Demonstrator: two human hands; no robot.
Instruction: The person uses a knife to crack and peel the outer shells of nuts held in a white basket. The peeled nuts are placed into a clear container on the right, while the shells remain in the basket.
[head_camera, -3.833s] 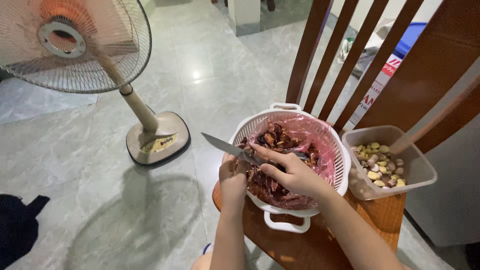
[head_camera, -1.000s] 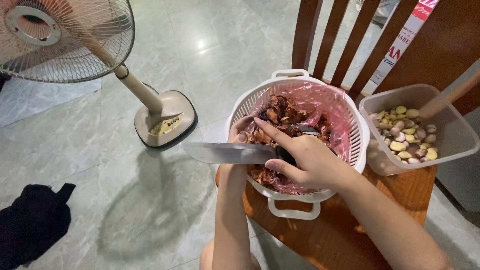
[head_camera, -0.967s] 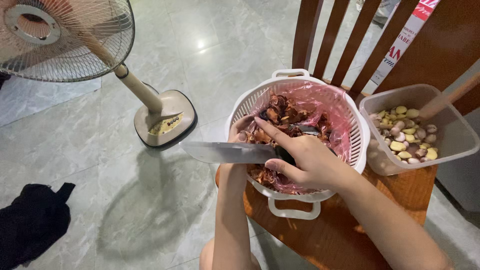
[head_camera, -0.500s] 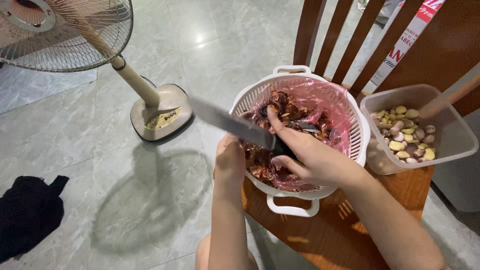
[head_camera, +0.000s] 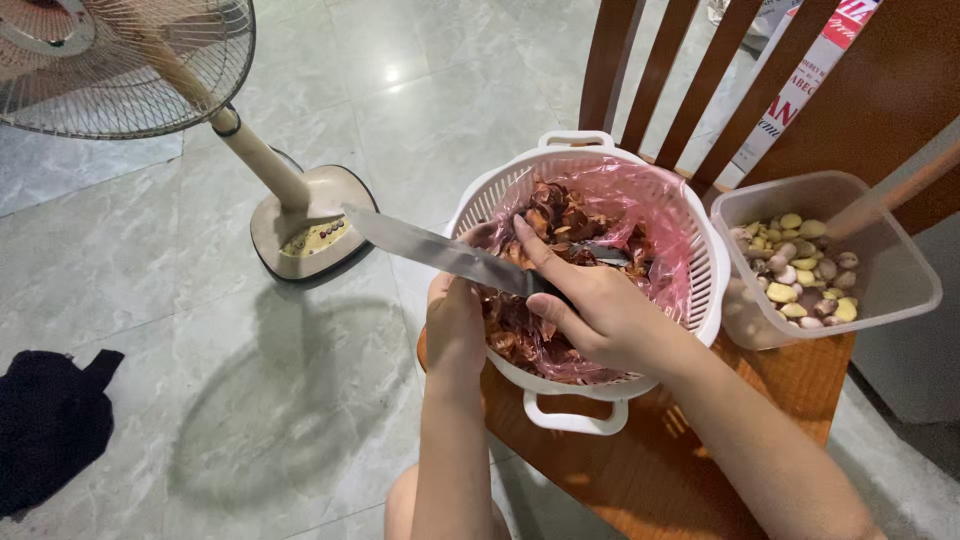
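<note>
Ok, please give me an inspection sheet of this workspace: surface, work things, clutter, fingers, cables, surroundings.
Surface: wooden chair seat, carrying the colander and the tub.
Work things: white colander lined with a pink plastic bag, holding brown peels; knife, blade pointing left over the rim.
Clutter: clear plastic tub of peeled cloves, right of the colander.
Fingers: right hand grips the knife handle; left hand is closed at the colander's near rim, its contents hidden.
Cables: nothing seen.
Surroundings: grey tiled floor; standing fan to the left; dark cloth on the floor.
</note>
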